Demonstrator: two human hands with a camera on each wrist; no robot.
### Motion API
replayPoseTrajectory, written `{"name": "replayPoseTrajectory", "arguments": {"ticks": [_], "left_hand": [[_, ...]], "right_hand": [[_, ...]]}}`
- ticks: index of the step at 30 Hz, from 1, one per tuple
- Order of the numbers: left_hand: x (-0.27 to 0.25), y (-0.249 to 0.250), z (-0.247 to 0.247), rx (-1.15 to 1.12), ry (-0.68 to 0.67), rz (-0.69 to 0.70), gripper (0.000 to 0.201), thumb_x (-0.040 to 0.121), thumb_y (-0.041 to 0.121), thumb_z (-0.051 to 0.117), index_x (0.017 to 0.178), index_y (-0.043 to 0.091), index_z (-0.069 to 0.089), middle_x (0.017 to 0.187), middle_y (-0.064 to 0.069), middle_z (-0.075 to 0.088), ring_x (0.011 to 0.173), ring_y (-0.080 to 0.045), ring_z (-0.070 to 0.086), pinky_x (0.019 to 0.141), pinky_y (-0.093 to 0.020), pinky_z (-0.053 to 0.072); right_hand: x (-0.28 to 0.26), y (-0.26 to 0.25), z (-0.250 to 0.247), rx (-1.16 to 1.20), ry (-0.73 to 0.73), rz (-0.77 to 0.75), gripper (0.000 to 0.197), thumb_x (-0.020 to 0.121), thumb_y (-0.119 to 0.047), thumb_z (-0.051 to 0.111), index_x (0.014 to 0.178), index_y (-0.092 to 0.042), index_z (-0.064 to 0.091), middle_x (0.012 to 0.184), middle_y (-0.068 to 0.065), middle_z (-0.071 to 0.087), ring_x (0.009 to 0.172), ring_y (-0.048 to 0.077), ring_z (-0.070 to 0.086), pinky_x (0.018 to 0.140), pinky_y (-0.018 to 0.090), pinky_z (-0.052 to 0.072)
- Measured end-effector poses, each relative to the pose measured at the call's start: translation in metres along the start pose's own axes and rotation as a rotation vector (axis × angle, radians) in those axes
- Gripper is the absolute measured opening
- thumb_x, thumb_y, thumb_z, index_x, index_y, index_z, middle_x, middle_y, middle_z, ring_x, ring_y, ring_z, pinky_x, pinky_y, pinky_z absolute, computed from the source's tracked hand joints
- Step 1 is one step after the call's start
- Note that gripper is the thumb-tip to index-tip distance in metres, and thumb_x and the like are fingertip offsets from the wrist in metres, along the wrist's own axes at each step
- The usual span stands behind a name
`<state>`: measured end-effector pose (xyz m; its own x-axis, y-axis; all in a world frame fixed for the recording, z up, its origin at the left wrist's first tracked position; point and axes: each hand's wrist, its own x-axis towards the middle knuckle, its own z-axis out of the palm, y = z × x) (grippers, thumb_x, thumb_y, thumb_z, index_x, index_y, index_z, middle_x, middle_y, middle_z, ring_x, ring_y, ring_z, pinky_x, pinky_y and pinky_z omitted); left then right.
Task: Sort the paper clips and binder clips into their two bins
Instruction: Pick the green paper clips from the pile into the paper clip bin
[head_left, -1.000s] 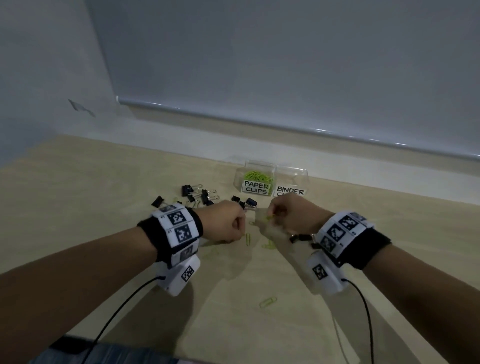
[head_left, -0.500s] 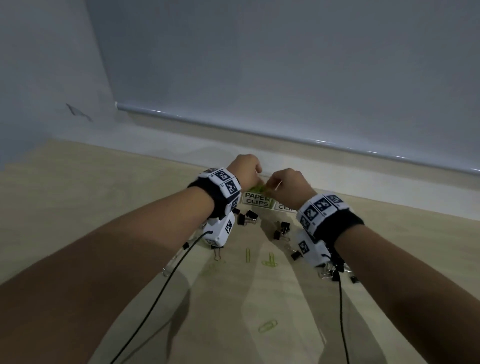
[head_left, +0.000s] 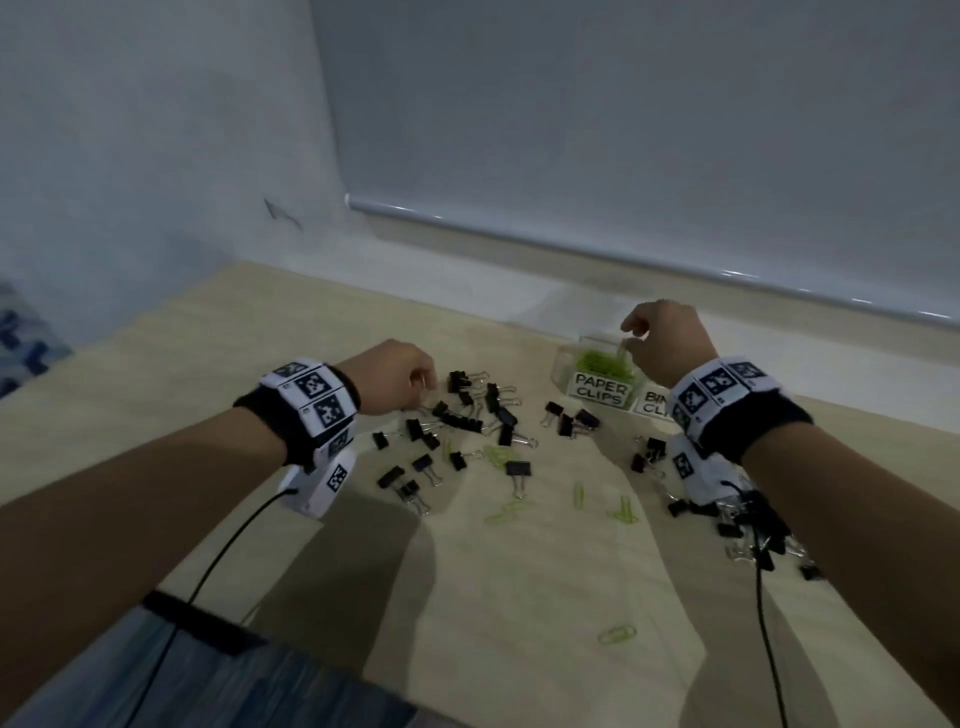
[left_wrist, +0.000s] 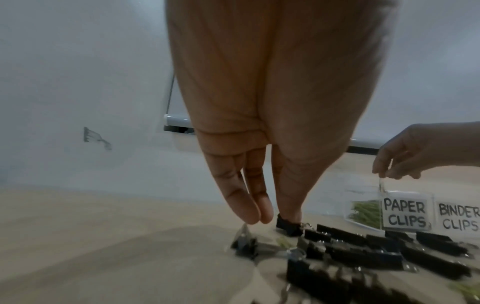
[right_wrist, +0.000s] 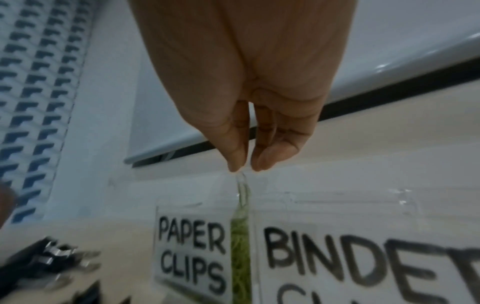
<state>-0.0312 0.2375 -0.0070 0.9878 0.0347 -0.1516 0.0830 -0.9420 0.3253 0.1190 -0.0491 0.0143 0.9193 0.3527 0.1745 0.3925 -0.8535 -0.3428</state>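
Note:
In the head view my right hand (head_left: 626, 338) hovers over the clear bin labelled PAPER CLIPS (head_left: 570, 364), which holds green clips. Thumb and forefinger pinch the top end of a green paper clip (right_wrist: 243, 186) that hangs into the bin's mouth. The BINDER CLIPS bin (head_left: 653, 403) stands right beside it, partly hidden by my right wrist. My left hand (head_left: 423, 391) is down at the left pile of black binder clips (head_left: 467, 413). In the left wrist view its fingers (left_wrist: 249, 205) point straight down and the thumb tip touches one binder clip (left_wrist: 288, 226); nothing is gripped.
Loose green paper clips (head_left: 622, 512) lie mid-table, one nearer me (head_left: 616, 635). A second heap of binder clips (head_left: 753, 527) lies under my right forearm. The wooden table (head_left: 519, 597) ends at a white wall ledge behind the bins. Cables trail from both wrist cameras.
My left hand left the paper clips bin and swung back left and down to the binder clip pile. My right hand stayed at the bin with a green clip in its pinch.

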Motion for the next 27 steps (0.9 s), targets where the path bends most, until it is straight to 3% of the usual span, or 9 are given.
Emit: {"name": "replayPoseTrajectory", "arguments": {"ticks": [2,5,10,12,14,18,20,23,27], "left_hand": [[-0.010,-0.007,0.004,0.025,-0.029,0.011,0.020,0.087,0.011,0.062,0.107,0.011,0.067,0.102,-0.002,0.063,0.085,-0.012,0.053,0.074,-0.021,0.039],[-0.015,-0.011,0.013,0.025,-0.038,0.027,0.021,0.087,0.016,0.063,0.107,0.013,0.065,0.100,0.000,0.061,0.083,-0.012,0.052,0.073,-0.020,0.038],[-0.001,-0.005,0.019,0.038,0.083,-0.020,0.017,0.091,0.019,0.058,0.102,0.009,0.064,0.100,-0.005,0.063,0.087,-0.021,0.058,0.074,-0.028,0.045],[0.008,0.004,0.017,0.081,0.094,-0.066,0.016,0.090,0.017,0.057,0.090,0.004,0.066,0.091,-0.010,0.065,0.087,-0.028,0.062,0.074,-0.033,0.048],[0.018,0.010,0.018,0.120,0.087,-0.149,0.027,0.089,0.014,0.059,0.064,0.003,0.056,0.068,-0.011,0.059,0.075,-0.032,0.062,0.068,-0.035,0.048],[0.033,0.017,0.017,0.089,0.035,-0.246,0.044,0.086,0.014,0.064,0.050,0.010,0.039,0.052,-0.006,0.044,0.048,-0.020,0.044,0.057,-0.031,0.044],[0.036,0.017,0.016,0.077,0.023,-0.292,0.045,0.085,0.020,0.067,0.052,0.011,0.039,0.053,-0.004,0.043,0.046,-0.015,0.040,0.051,-0.026,0.040],[0.039,0.015,0.016,0.070,0.007,-0.347,0.039,0.083,0.026,0.069,0.057,0.014,0.042,0.060,0.000,0.046,0.051,-0.011,0.040,0.060,-0.027,0.042],[0.041,0.015,0.019,0.063,0.017,-0.348,0.045,0.087,0.015,0.064,0.053,0.012,0.035,0.055,-0.003,0.039,0.047,-0.014,0.036,0.045,-0.022,0.030]], "right_hand": [[-0.010,-0.016,0.009,-0.042,-0.021,-0.056,0.021,0.086,-0.009,0.059,0.106,-0.012,0.066,0.111,0.009,0.060,0.103,0.026,0.057,0.087,0.033,0.047],[-0.035,-0.056,0.026,0.035,-0.138,-0.190,0.016,0.087,-0.011,0.058,0.098,-0.016,0.068,0.104,0.001,0.063,0.093,0.017,0.061,0.088,0.033,0.053],[-0.054,-0.115,0.057,-0.006,-0.380,-0.351,0.008,0.084,-0.019,0.065,0.088,-0.016,0.070,0.093,0.002,0.068,0.085,0.018,0.062,0.082,0.033,0.053],[-0.054,-0.128,0.065,-0.038,-0.408,-0.356,0.012,0.079,-0.020,0.071,0.088,-0.014,0.070,0.091,0.005,0.067,0.084,0.022,0.062,0.076,0.033,0.053],[-0.052,-0.135,0.071,-0.062,-0.442,-0.341,0.016,0.073,-0.018,0.076,0.086,-0.012,0.069,0.084,0.006,0.063,0.077,0.025,0.060,0.066,0.031,0.050],[-0.044,-0.132,0.076,-0.114,-0.440,-0.346,0.014,0.076,-0.005,0.067,0.089,-0.010,0.068,0.092,0.012,0.065,0.082,0.031,0.062,0.065,0.032,0.048],[-0.039,-0.126,0.076,-0.113,-0.421,-0.344,0.016,0.077,-0.003,0.066,0.091,-0.011,0.069,0.097,0.012,0.066,0.086,0.031,0.063,0.068,0.032,0.050],[-0.041,-0.118,0.072,-0.091,-0.389,-0.362,0.018,0.077,-0.003,0.065,0.088,-0.017,0.070,0.098,0.007,0.067,0.089,0.026,0.063,0.073,0.033,0.052],[-0.063,-0.122,0.061,0.012,-0.486,-0.406,0.009,0.074,-0.013,0.072,0.078,-0.021,0.072,0.088,0.000,0.071,0.081,0.016,0.064,0.071,0.028,0.054]]}}
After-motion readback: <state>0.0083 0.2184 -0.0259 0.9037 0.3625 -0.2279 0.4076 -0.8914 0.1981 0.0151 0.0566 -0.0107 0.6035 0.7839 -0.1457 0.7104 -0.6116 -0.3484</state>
